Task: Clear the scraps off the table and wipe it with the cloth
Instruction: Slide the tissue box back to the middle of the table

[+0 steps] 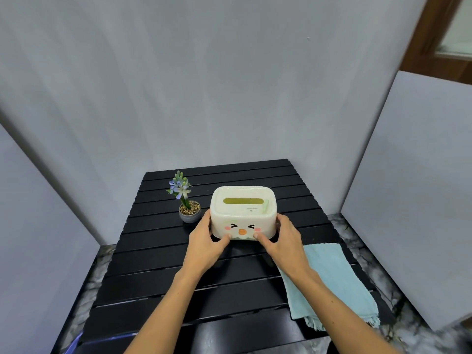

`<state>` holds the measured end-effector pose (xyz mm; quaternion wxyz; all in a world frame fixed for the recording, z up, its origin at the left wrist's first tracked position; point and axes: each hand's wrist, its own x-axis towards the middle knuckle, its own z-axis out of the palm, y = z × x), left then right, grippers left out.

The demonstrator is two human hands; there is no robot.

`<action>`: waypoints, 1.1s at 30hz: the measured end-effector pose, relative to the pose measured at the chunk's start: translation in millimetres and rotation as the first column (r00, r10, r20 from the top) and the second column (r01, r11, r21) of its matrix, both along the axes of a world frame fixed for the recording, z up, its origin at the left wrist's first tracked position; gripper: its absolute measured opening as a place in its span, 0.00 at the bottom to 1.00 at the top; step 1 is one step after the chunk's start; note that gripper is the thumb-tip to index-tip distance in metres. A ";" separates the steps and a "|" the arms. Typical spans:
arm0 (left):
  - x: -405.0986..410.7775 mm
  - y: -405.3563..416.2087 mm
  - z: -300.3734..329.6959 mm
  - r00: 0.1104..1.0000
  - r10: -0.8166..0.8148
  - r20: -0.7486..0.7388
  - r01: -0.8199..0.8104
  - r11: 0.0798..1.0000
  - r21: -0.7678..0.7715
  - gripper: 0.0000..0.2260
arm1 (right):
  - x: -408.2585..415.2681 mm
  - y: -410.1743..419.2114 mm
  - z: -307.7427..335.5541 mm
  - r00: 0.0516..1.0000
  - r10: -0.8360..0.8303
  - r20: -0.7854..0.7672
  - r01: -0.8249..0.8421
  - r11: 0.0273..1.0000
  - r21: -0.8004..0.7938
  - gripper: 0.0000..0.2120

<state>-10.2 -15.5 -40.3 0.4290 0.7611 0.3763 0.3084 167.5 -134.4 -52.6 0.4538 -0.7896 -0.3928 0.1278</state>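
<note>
A cream tissue box (244,212) with a cartoon face on its front and a slot in its lid stands in the middle of the black slatted table (158,272). My left hand (207,241) grips its left end and my right hand (282,238) grips its right end, thumbs pressed on the front face. A light blue cloth (332,279) lies folded flat on the table's right side, partly under my right forearm. No scraps show on the slats.
A small grey pot with a blue flower (187,208) stands just left of the box, close to my left fingers. White panels wall the table at the back and on both sides. A marbled floor (383,282) shows around the table.
</note>
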 end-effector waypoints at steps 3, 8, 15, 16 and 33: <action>-1.1 -2.0 0.0 1.000 -0.001 -0.001 0.001 1.000 0.003 0.27 | -0.3 -2.4 0.7 1.000 0.003 -0.003 -0.003 1.000 0.005 0.32; -3.9 -2.2 1.5 1.000 -0.010 -0.011 0.011 1.000 0.014 0.26 | 2.8 -5.3 0.3 1.000 0.022 0.000 -0.022 1.000 0.006 0.31; -6.8 -5.3 10.7 0.999 0.020 0.040 -0.021 0.999 0.031 0.27 | 5.4 -10.6 3.6 0.998 0.065 0.015 -0.066 0.997 0.026 0.37; -6.7 -4.6 10.7 0.999 0.024 0.042 -0.026 0.999 0.030 0.28 | 5.1 -11.5 6.8 0.997 0.070 0.020 -0.071 0.997 0.037 0.37; -8.0 -8.5 8.5 0.995 0.100 -0.013 -0.097 0.984 0.151 0.36 | 9.3 -9.1 19.1 0.989 0.138 0.057 -0.139 0.990 0.021 0.38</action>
